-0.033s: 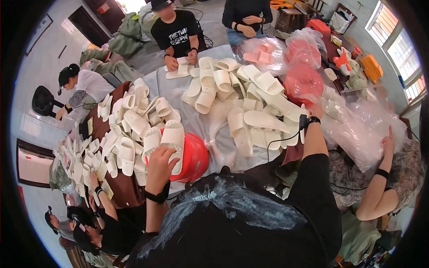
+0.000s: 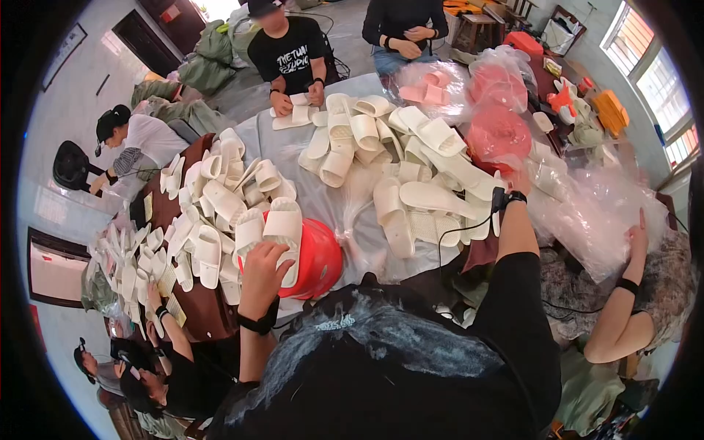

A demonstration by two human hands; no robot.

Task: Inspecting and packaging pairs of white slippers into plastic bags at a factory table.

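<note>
A pair of white slide slippers stands tilted in front of me, leaning over a red rounded plastic stool or bucket. My left hand is at the near end of the pair, its fingers bent round the left slipper; part of the grip is hidden. Farther right, my right hand reaches to the edge of a heap of white slippers, beside a pink plastic bundle. Its fingers blend with the pink plastic, so what they hold is unclear. A black band with a cable is on that wrist.
Another pile of white slippers covers the brown table to the left. Clear plastic bags lie at the right, where another person's hand rests. Across the table, a person in a black shirt handles slippers. Pink slippers sit in plastic.
</note>
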